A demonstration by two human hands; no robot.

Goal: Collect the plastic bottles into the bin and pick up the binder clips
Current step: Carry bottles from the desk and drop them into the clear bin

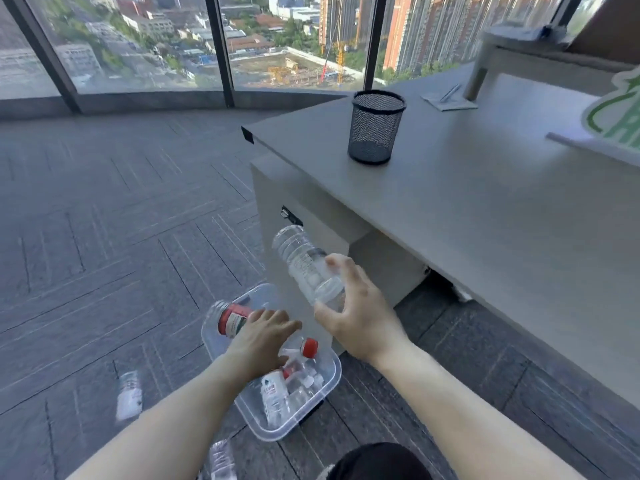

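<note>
A clear plastic bin [325, 393] sits on the carpet beside the desk, with several bottles lying in it, one with a red cap [309, 347]. My left hand [261, 336] grips a red-labelled bottle [232, 318] over the bin's far end. My right hand [356, 311] holds a clear bottle [303, 263] tilted in the air above the bin. Two more bottles lie on the floor: one to the left [129, 394], one near the bottom edge [221, 460]. No binder clips are visible.
A grey desk [485, 209] fills the right side, with a black mesh pen cup [375, 126], papers [448, 97] and a monitor stand [498, 53] on it. Floor-to-ceiling windows stand beyond the grey carpet [104, 220]. A dark object [377, 462] is at the bottom edge.
</note>
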